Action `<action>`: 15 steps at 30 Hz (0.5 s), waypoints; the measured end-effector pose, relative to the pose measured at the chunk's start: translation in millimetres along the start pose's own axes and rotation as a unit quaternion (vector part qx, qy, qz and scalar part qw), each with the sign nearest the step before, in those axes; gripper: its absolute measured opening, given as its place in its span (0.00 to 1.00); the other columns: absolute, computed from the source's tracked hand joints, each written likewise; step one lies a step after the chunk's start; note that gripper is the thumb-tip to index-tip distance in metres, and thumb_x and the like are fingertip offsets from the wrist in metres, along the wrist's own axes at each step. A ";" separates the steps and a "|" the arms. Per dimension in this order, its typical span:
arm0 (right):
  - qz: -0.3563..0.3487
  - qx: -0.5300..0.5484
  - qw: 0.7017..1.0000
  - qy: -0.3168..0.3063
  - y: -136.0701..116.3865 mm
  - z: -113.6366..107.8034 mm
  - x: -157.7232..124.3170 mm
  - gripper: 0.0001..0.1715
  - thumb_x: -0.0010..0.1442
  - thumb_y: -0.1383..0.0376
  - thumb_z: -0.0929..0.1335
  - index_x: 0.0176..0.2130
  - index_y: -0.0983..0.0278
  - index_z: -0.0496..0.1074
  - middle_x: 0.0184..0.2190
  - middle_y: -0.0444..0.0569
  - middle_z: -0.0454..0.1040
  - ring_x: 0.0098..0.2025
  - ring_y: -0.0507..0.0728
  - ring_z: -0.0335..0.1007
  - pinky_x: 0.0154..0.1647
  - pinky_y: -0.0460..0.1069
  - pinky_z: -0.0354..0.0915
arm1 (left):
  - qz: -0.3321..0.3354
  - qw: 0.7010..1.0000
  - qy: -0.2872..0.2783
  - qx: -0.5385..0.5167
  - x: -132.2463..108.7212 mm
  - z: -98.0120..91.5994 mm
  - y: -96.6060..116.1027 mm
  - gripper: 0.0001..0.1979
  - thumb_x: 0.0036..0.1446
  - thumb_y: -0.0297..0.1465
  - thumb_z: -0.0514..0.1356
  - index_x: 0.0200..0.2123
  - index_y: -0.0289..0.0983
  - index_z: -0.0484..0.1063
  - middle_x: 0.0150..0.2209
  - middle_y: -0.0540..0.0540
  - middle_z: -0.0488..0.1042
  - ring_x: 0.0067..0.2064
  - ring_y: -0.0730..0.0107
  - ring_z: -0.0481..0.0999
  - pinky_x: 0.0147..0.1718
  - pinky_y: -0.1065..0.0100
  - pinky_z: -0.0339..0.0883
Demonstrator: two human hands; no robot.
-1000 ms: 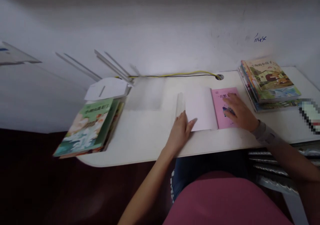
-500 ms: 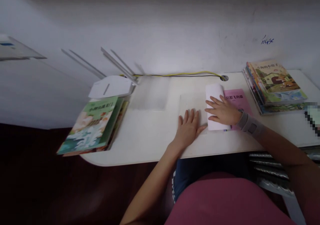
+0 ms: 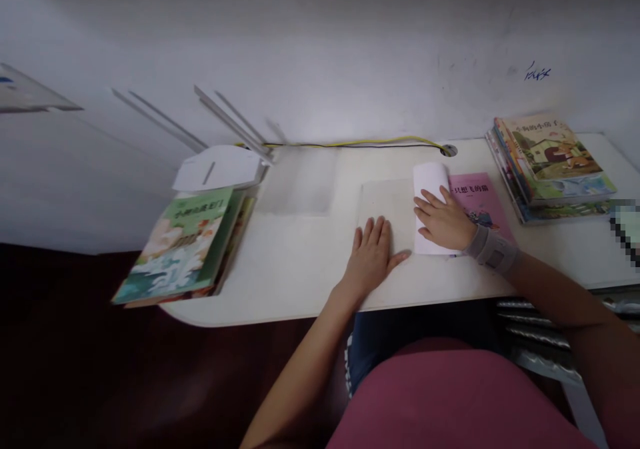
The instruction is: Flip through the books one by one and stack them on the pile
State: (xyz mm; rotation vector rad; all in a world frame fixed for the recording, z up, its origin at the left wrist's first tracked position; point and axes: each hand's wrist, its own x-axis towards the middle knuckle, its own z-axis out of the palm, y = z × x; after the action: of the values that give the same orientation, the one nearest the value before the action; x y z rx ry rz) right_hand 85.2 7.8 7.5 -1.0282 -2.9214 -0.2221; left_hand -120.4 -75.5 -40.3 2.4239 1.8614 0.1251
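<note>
A thin pink book (image 3: 475,199) with dark printed characters lies on the table in front of me. Its front flap is folded back, so a white inner side (image 3: 429,177) faces up. My right hand (image 3: 443,221), with a grey band at the wrist, lies over that white flap, fingers spread and pressing down. To its left, a clear plastic book cover (image 3: 387,199) extends flat from the book. My left hand (image 3: 371,256) rests flat at the plastic's lower left, fingers stretched and thumb out toward the book.
A second clear plastic sheet (image 3: 300,186) lies left of centre. A white router (image 3: 217,169) with antennas stands behind a green picture book (image 3: 180,242) on a pile at the left. Another book stack (image 3: 555,156) sits at the right. A yellow cable (image 3: 350,144) runs along the wall.
My right hand stays on the white flap with a small shift, and more of the pink cover's picture shows. My left hand has barely moved; the whole view has shifted slightly.
</note>
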 end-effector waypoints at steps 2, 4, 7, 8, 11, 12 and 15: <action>0.000 0.001 1.000 0.002 -1.7 0.5 0.7 0.24 0.63 0.61 0.63 0.56 0.69 0.68 0.62 0.59 0.63 0.66 0.66 0.51 0.64 0.69 0.44 | -0.002 1.000 -0.001 -0.002 -0.4 -1.0 0.3 0.43 0.63 0.54 0.42 0.66 0.25 0.48 0.67 0.28 0.51 0.69 0.42 0.45 0.62 0.43 0.48; 0.001 0.004 1.000 0.004 -3.2 0.8 1.1 0.24 0.63 0.61 0.63 0.56 0.69 0.68 0.62 0.59 0.64 0.66 0.66 0.51 0.64 0.69 0.44 | -0.005 1.000 0.000 -0.002 -1.0 -2.1 0.9 0.42 0.63 0.54 0.42 0.66 0.25 0.48 0.67 0.28 0.52 0.69 0.41 0.46 0.62 0.43 0.48; 0.001 0.013 1.000 0.011 -5.5 1.8 1.6 0.23 0.63 0.62 0.63 0.55 0.68 0.68 0.62 0.58 0.64 0.66 0.65 0.52 0.65 0.69 0.45 | -0.012 1.000 0.002 0.001 -1.6 -3.3 3.1 0.42 0.63 0.54 0.42 0.66 0.25 0.49 0.66 0.28 0.52 0.68 0.40 0.46 0.62 0.43 0.49; 0.001 0.016 1.000 0.014 -6.4 2.3 1.8 0.23 0.64 0.62 0.62 0.55 0.68 0.69 0.61 0.57 0.65 0.66 0.65 0.52 0.65 0.69 0.45 | -0.015 1.000 0.002 0.004 -1.4 -3.7 4.7 0.43 0.62 0.55 0.43 0.66 0.25 0.49 0.66 0.28 0.52 0.68 0.39 0.46 0.61 0.43 0.49; 0.005 0.023 1.000 0.019 -8.7 4.3 3.0 0.22 0.64 0.65 0.60 0.55 0.68 0.69 0.61 0.56 0.65 0.66 0.65 0.53 0.65 0.69 0.44 | -0.039 0.999 0.013 0.025 1.2 -6.1 12.8 0.44 0.62 0.55 0.43 0.66 0.23 0.51 0.66 0.25 0.51 0.68 0.37 0.45 0.61 0.40 0.48; 0.008 0.024 0.999 0.019 -9.4 4.8 3.5 0.22 0.65 0.66 0.60 0.55 0.69 0.69 0.61 0.57 0.65 0.66 0.65 0.53 0.65 0.69 0.44 | -0.045 0.998 0.018 0.035 2.7 -7.3 16.4 0.44 0.62 0.55 0.43 0.65 0.22 0.51 0.66 0.24 0.51 0.68 0.38 0.44 0.61 0.39 0.47; 0.012 0.027 0.999 0.016 -11.7 5.3 4.0 0.23 0.65 0.67 0.58 0.56 0.70 0.68 0.61 0.57 0.65 0.66 0.65 0.52 0.65 0.70 0.44 | -0.033 0.998 0.018 0.052 8.3 -10.4 26.7 0.44 0.62 0.54 0.43 0.65 0.20 0.51 0.67 0.24 0.49 0.69 0.41 0.43 0.63 0.42 0.42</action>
State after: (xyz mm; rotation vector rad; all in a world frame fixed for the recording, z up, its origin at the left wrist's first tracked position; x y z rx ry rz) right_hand 74.9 2.1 1.2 -1.0405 -2.8673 -0.1556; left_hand -93.8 -74.1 -26.8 2.4375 2.0093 0.0702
